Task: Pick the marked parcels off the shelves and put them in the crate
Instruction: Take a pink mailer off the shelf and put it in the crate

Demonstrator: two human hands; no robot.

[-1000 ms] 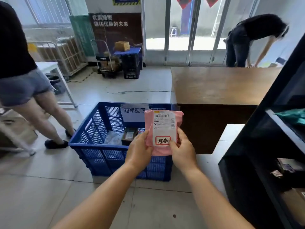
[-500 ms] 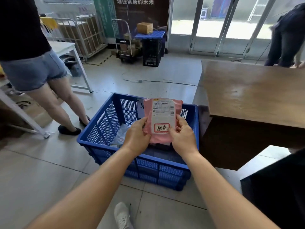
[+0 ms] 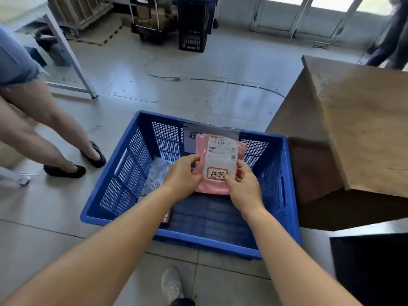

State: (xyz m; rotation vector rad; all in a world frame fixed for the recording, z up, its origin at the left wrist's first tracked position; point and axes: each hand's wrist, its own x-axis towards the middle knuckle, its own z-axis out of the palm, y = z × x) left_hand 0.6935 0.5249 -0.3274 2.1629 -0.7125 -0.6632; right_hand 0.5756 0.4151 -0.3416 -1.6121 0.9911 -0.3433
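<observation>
Gripping pink parcel (image 3: 217, 164), hands (image 3: 215, 180) over crate (image 3: 223, 241)

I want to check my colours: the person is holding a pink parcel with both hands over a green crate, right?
Not quite. The crate is blue, not green, as the head view shows. The rest is right: the left hand and right hand both hold the pink parcel over it.

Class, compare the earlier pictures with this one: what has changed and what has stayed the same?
The wearer stepped closer, bringing the pink parcel from in front of the blue crate to above its inside. The left hand and right hand kept pinching it; the label still faces up.
</observation>
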